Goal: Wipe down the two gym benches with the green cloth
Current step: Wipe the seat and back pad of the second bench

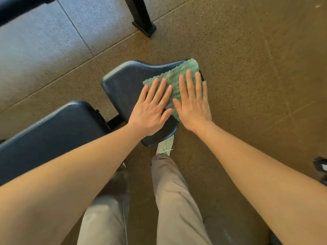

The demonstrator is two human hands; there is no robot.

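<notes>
Pressing flat on the cloth (174, 80), both hands lie palm-down on the seat pad (123, 85), side by side and almost touching at the thumbs. The left hand (152, 110) has its fingers (160, 90) straight and slightly fanned; their tips rest on the near-left part of the cloth, while its palm and wrist sit on bare black pad behind them. The right hand (192, 106) has its fingers (190, 82) straight and close together, the thumb angled toward the left hand; most of this hand covers the cloth, and its little finger reaches past the pad's right edge. Neither hand pinches or bunches the fabric.

The green cloth lies spread out, its scalloped edge showing beyond the fingertips of both hands, its far corner at the pad's far-right corner. Left of the left fingers the pad is bare.

Behind the left wrist lies the long back pad (53, 131), separated from the seat by a narrow gap. Below the wrists a white shoe (165, 145) shows under the seat's near edge, on a speckled brown floor (247, 68). Well beyond the fingertips stands a black post (139, 13).
</notes>
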